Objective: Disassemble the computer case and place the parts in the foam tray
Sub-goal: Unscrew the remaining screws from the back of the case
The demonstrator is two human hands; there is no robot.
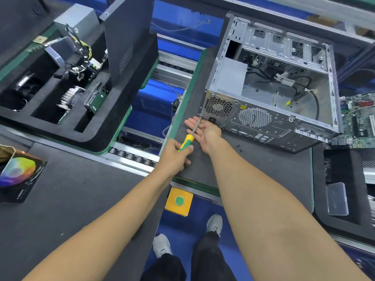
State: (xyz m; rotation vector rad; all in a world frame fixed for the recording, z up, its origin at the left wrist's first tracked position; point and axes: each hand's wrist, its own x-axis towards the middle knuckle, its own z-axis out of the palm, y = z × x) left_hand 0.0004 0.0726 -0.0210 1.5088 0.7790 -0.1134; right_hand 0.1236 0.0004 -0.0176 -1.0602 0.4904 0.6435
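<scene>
- On the grey table [253, 169], the computer case [269, 84] lies on its side with its open side facing up.
- The left hand [176, 155] has its grip curled tight round the yellow and green handle of a screwdriver [189, 136].
- The screwdriver tip touches a screw at the back corner of the case.
- The right hand [203, 130] is flat, palm up, under the metal shaft, holding nothing.
- Two small black screws [239, 148] lie on the table near the right wrist.
- The foam tray [95, 136] sits to the left, with parts in its slots.
</scene>
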